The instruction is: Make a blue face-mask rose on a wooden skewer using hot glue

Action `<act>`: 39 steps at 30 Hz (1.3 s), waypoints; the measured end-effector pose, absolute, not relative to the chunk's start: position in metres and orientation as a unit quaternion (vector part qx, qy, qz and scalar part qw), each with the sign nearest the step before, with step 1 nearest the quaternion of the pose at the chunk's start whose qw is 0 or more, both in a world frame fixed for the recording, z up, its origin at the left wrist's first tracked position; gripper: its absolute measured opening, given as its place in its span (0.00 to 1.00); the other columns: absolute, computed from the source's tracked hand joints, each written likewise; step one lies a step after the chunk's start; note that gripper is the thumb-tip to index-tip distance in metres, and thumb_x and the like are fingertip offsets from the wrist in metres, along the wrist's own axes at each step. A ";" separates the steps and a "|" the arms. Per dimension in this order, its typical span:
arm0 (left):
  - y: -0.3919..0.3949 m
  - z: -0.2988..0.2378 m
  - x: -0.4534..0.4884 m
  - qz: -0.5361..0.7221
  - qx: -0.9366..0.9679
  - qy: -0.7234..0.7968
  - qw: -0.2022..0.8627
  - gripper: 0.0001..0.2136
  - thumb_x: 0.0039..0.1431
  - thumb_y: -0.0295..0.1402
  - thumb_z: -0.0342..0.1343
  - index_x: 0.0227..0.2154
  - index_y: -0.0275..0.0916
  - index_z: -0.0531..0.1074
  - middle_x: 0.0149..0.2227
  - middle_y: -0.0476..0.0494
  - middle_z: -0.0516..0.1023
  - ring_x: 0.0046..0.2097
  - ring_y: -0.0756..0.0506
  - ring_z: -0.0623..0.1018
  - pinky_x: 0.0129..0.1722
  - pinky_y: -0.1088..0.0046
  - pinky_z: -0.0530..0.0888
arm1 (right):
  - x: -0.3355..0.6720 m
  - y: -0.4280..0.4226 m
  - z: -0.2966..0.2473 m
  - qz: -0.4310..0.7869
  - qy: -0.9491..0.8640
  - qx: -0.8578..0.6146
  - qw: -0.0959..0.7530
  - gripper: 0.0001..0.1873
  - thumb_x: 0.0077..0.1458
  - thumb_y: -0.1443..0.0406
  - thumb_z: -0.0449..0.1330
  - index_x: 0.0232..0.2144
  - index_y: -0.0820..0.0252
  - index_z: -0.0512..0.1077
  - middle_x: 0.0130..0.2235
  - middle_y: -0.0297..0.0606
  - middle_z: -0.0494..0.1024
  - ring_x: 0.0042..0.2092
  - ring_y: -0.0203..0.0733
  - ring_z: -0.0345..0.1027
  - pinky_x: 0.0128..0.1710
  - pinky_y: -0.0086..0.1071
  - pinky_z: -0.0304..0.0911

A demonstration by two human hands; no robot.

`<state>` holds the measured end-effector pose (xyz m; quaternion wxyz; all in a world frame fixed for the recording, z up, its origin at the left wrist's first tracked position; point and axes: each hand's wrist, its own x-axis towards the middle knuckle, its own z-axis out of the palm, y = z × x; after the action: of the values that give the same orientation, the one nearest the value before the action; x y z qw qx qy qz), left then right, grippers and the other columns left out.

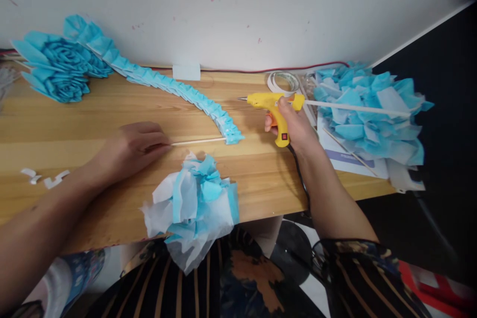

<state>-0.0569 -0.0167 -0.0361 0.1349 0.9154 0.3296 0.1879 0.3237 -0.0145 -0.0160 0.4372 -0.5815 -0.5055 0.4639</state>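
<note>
My right hand (pixel 292 121) is wrapped round a yellow hot glue gun (pixel 266 101), its metal nozzle pointing left over the table. A long white glue stick (pixel 357 108) sticks out of the gun's back end. Pinched in my left hand (pixel 136 146) is one end of a thin wooden stick (pixel 199 141). The stick's other end meets the tip of a long strip of pleated blue paper (pixel 179 88), which curves away to the back left. A crumpled bunch of blue and white tissue paper (pixel 197 198) lies between my hands, hanging over the table's near edge.
Blue paper roses (pixel 65 67) rest at the back left. White paper scraps (pixel 55 179) lie at the left. Tape rolls (pixel 283 82) stand behind the gun, and a heap of blue tissue paper (pixel 368 109) fills the right end. A white wall (pixel 223 10) rises behind the table.
</note>
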 end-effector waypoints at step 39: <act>-0.017 -0.034 -0.056 0.186 0.917 0.334 0.116 0.17 0.74 0.36 0.49 0.38 0.33 0.81 0.36 0.39 0.81 0.37 0.45 0.78 0.37 0.72 0.70 | 0.325 -0.026 -0.005 0.492 -0.575 -0.526 0.388 0.33 0.50 0.32 0.61 0.30 0.55 0.71 0.21 0.32 0.74 0.23 0.35 0.67 0.20 0.28 0.59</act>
<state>-0.0559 -0.0175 -0.0342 0.1161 0.9168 0.3339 0.1856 0.3246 -0.0262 -0.0049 0.3881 -0.5258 -0.5754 0.4918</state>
